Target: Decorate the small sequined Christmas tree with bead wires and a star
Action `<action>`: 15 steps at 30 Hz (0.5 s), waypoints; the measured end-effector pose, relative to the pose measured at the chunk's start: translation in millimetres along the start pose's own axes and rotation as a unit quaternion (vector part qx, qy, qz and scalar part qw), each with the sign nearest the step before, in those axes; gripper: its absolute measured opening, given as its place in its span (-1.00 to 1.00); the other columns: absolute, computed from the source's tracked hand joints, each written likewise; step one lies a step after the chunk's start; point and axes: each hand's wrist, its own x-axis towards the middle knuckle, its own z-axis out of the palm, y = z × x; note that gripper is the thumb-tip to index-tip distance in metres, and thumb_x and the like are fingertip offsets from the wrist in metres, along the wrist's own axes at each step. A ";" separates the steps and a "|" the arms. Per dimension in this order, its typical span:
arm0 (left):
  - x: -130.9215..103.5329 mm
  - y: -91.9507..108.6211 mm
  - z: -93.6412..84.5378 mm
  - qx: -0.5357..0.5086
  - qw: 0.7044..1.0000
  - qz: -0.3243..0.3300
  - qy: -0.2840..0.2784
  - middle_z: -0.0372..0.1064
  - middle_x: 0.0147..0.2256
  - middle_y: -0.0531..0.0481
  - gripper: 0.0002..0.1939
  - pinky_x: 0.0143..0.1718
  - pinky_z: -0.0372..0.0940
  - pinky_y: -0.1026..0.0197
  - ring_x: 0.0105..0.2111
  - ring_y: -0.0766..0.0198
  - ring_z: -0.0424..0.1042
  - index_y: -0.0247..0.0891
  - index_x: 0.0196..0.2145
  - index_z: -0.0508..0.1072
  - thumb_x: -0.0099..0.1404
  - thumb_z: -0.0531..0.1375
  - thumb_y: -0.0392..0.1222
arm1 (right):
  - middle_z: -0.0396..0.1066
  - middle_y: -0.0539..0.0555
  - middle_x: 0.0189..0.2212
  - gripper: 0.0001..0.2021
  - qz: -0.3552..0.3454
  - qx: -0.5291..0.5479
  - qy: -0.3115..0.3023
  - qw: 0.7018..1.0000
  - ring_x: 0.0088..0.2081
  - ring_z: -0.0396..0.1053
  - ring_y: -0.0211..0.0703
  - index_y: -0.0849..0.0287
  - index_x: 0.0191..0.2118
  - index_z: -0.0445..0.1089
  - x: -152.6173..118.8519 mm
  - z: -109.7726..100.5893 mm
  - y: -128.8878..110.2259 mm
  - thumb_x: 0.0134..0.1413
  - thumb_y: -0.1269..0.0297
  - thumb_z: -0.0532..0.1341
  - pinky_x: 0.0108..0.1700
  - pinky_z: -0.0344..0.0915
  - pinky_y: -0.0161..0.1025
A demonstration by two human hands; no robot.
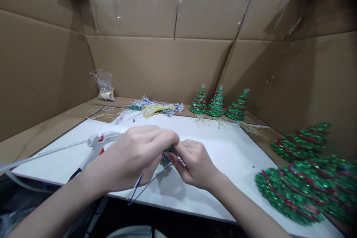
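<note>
On the left of the white board [231, 145], a white glue gun [103, 140], with a long glue stick [50, 153] reaching past the board's left edge. Behind the board's far-left corner, a clear plastic bag [104, 83] with pale strands and something yellowish inside, too small to tell further. Along the board's far edge, wire bundles [157, 109] in white, yellow, blue and green. Above the board's near middle, left hand [142, 152] closed on a small green piece [170, 150], thumb tip hidden; below, a dark-blue wire [156, 176] looping out over the board's near edge. Right hand [193, 160] gripping the same piece between thumb and bent fingers. Apparently mid-way through fine fingerwork on piece and wire; probably calls now for a steady two-handed pinch and a clear run for the loop. At the board's far-right corner, three small green trees [214, 105]; along its right edge, larger trees [290, 193]. Around the board, cardboard walls [139, 18], enclosing trees, bundles and bag.
</note>
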 end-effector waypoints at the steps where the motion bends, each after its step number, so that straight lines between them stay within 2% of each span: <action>1: 1.0 0.1 -1.3 -0.002 1.000 -0.004 -0.009 0.35 -0.41 0.05 -0.68 -0.40 0.13 0.30 -0.46 0.33 0.29 -0.23 -0.12 0.28 0.19 0.01 -0.50 | 0.39 0.02 -0.61 -0.75 -0.002 -0.001 0.000 1.000 -0.62 0.25 -0.19 0.31 -0.06 0.21 -0.1 0.5 0.2 0.14 0.41 0.02 -0.56 0.01 -0.26; 6: 7.6 -0.9 -5.6 -0.017 0.998 -0.016 -0.060 0.36 -0.41 0.04 -0.76 -0.42 0.14 0.31 -0.46 0.32 0.30 -0.22 -0.19 0.29 0.25 -0.01 -0.46 | 0.38 0.02 -0.62 -0.77 0.000 -0.003 -0.008 1.000 -0.63 0.24 -0.19 0.34 -0.08 0.24 -0.3 1.9 1.1 0.15 0.41 0.02 -0.55 0.03 -0.25; 11: 8.6 -9.0 -0.9 -0.038 0.997 -0.029 -0.054 0.33 -0.41 0.08 -0.90 -0.42 0.15 0.33 -0.46 0.35 0.29 -0.22 -0.24 0.30 0.30 0.07 -0.37 | 0.39 0.04 -0.61 -0.73 0.004 -0.015 -0.013 1.000 -0.62 0.24 -0.20 0.39 -0.04 0.22 0.2 0.8 3.4 0.16 0.40 -0.01 -0.55 0.05 -0.26; 15: 3.6 -16.0 5.4 -0.056 0.996 -0.060 -0.020 0.36 -0.32 0.07 -0.73 -0.37 0.19 0.34 -0.42 0.36 0.33 -0.19 -0.08 0.26 0.27 0.17 -0.31 | 0.41 0.03 -0.58 -0.69 0.023 -0.013 -0.021 0.999 -0.60 0.28 -0.20 0.39 0.02 0.19 -0.5 0.5 6.4 0.18 0.39 -0.01 -0.52 0.10 -0.27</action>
